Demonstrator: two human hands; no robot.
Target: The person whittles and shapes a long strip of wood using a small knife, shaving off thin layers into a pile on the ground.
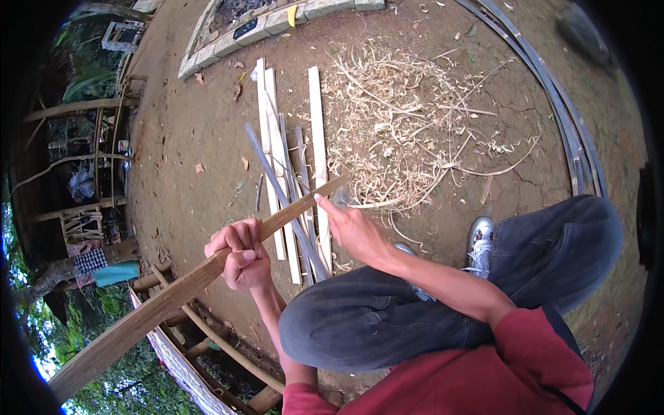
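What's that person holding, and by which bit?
A long wooden strip: the left hand wraps around it partway along. The right hand is against it, nearer the end by the shavings; whether it grips anything is unclear.

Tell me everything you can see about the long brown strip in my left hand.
The long brown strip looks like wood or bamboo: straight, flat and narrow, with faint lengthwise grain. It slants from the picture's lower left rim up to a tip right of centre, raised above the ground and crossing in front of paler strips. The left hand is wrapped around it; the right hand, index finger extended, appears to touch its lower edge near the tip.
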